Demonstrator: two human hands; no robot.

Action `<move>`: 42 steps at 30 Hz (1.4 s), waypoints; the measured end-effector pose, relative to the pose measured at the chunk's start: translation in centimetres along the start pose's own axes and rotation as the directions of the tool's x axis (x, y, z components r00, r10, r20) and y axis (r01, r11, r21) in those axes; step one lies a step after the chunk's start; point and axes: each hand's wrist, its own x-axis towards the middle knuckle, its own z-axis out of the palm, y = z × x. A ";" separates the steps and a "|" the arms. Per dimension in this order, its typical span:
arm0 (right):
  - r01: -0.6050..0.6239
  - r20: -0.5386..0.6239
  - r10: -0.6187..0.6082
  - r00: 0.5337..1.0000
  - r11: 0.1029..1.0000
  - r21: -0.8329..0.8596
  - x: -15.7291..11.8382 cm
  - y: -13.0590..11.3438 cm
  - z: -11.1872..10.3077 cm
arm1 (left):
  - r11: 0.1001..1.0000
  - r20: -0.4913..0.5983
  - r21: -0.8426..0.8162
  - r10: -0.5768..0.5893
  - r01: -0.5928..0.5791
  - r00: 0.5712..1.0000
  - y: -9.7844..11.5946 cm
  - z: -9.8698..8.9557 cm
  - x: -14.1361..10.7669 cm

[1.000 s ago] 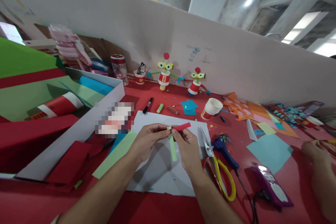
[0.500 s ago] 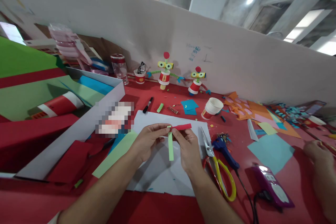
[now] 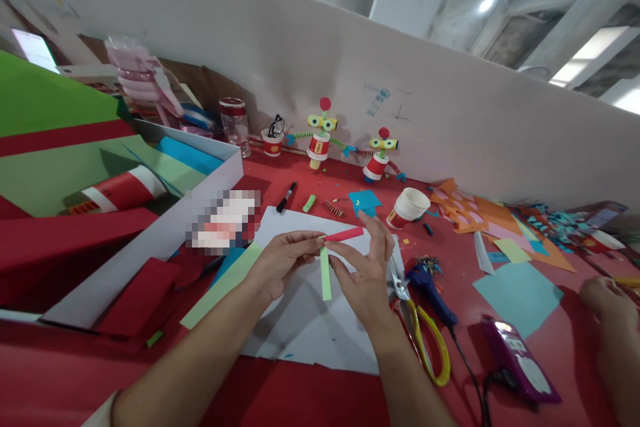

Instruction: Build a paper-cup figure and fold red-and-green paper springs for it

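Note:
Two narrow paper strips cross at one end above a white sheet (image 3: 300, 320). The red strip (image 3: 345, 235) points right, and the light green strip (image 3: 326, 275) hangs down. My left hand (image 3: 285, 260) pinches the strips where they meet. At the same joint, my right hand (image 3: 361, 270) touches with its thumb, its other fingers spread and raised behind the red strip. A small folded green spring (image 3: 309, 203) and a red one (image 3: 333, 208) lie beyond the sheet, beside a black marker (image 3: 287, 197).
Yellow-handled scissors (image 3: 423, 340), a blue glue gun (image 3: 433, 293) and a purple device (image 3: 523, 360) lie right. Stacked cups (image 3: 409, 207) and two paper-cup figures (image 3: 319, 143) stand behind. A white box (image 3: 150, 247) is left. Another person's hand (image 3: 607, 297) is far right.
My right hand's fingers have lifted and spread off the red strip, while my left hand keeps its pinch. The view has shifted slightly.

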 end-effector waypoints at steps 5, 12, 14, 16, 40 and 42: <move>0.093 -0.014 -0.093 0.996 0.995 -0.020 0.1 0.5 0.1 | 1.000 0.036 0.020 0.011 -0.012 0.999 -0.2 -0.1 -0.1; 0.157 0.005 -0.158 0.987 0.986 0.060 0.2 0.4 -0.2 | 0.999 0.125 -0.040 0.017 -0.012 0.992 -0.2 -0.1 -0.3; 0.149 0.004 -0.150 0.989 0.986 0.077 0.2 0.5 -0.3 | 0.999 0.137 -0.035 0.012 -0.007 0.990 -0.1 0.0 -0.4; 0.138 -0.006 -0.139 0.990 0.986 0.093 0.2 0.5 -0.3 | 0.999 0.132 -0.042 0.012 -0.007 0.991 0.0 0.1 -0.5; -0.291 0.059 0.289 0.955 0.890 0.351 -0.2 -0.5 1.5 | 0.986 0.015 -0.118 0.124 -0.121 0.992 -0.5 0.8 -0.6; -0.314 0.066 0.311 0.948 0.880 0.356 -0.2 -0.5 1.5 | 0.987 0.008 -0.113 0.118 -0.117 0.993 -0.5 0.7 -0.6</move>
